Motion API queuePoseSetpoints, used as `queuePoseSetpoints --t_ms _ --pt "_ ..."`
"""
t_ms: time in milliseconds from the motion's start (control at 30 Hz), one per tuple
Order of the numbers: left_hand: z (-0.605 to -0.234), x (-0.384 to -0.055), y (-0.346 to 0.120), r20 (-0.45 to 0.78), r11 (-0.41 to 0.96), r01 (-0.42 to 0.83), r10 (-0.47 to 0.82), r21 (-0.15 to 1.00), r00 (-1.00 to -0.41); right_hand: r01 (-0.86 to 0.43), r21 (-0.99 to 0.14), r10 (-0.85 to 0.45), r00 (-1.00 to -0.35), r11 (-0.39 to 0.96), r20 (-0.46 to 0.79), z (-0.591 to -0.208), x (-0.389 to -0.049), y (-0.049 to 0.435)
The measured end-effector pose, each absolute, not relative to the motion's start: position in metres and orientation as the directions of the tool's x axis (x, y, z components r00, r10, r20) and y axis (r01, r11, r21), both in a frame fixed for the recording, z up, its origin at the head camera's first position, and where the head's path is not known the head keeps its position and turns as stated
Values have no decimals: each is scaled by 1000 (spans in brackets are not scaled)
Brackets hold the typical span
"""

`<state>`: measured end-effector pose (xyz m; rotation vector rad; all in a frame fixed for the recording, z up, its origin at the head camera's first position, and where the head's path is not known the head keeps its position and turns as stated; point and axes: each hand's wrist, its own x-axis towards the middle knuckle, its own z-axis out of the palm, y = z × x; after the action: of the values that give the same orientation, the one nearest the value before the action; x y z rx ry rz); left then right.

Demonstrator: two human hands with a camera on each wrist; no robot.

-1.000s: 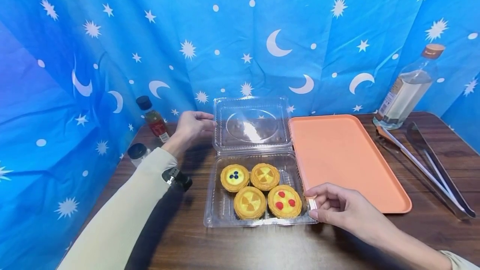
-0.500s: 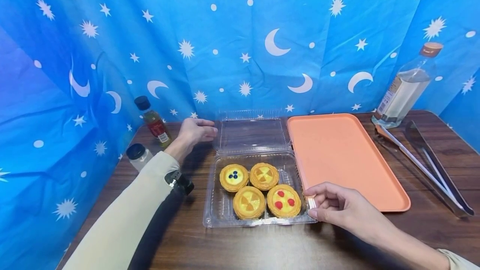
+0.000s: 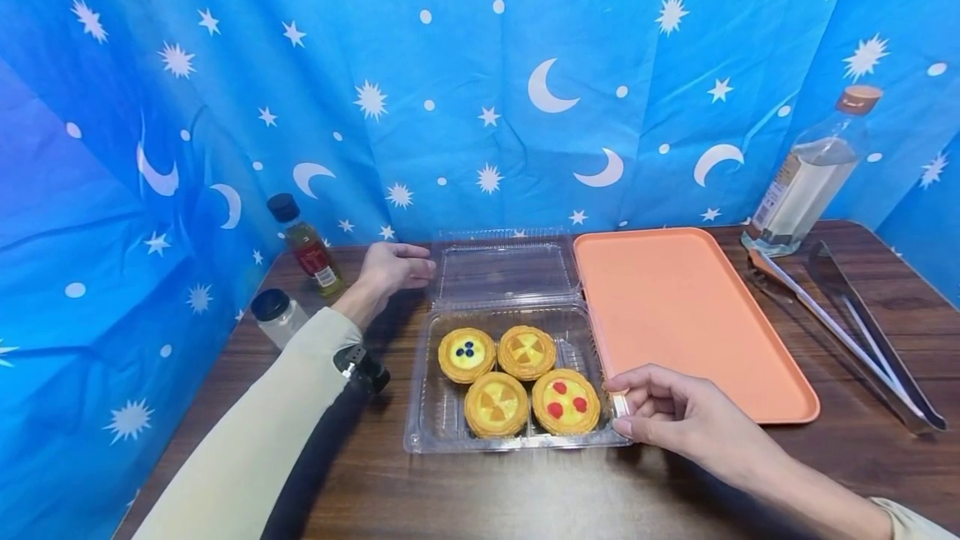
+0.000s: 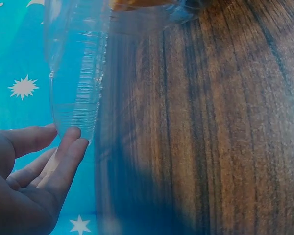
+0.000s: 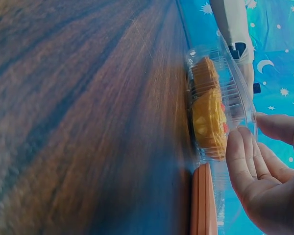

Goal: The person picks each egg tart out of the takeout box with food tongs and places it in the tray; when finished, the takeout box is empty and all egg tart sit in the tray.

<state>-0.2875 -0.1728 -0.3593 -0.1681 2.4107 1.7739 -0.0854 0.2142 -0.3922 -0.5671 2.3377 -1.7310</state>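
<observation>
A clear plastic clamshell container (image 3: 517,445) lies opened on the wooden table, its lid (image 3: 502,269) folded back toward the curtain. Several fruit-topped tarts (image 3: 527,353) sit in its base: one with blueberries (image 3: 467,355), one with red pieces (image 3: 566,402), others with orange wedges. My left hand (image 3: 393,267) pinches the lid's left edge; in the left wrist view the thumb and fingertips (image 4: 78,144) meet at the plastic rim. My right hand (image 3: 675,415) pinches the base's right rim near the front corner, fingers (image 5: 241,152) below the rim and thumb above in the right wrist view.
An orange tray (image 3: 675,315) stands right of the container. Metal tongs (image 3: 862,348) and a large clear bottle (image 3: 810,182) are at the far right. A small sauce bottle (image 3: 309,248) and a black-capped jar (image 3: 279,317) stand left, close to my left forearm.
The lid has swung further back and down toward the table, with my left hand lowering slightly at its edge. My right hand stays at the base's rim; the tarts keep their places.
</observation>
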Motion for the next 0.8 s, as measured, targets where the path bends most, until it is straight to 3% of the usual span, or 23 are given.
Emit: queuePoseSetpoints --t_ms 333,800 --pt "-366 -277 -179 -161 212 -157 -1 965 -987 -197 -950 -403 -911 241 86 -392 -85 213" --pt "-356 -236 -191 -112 208 -105 24 973 -993 -176 -954 -399 -914 241 68 -391 -85 212"
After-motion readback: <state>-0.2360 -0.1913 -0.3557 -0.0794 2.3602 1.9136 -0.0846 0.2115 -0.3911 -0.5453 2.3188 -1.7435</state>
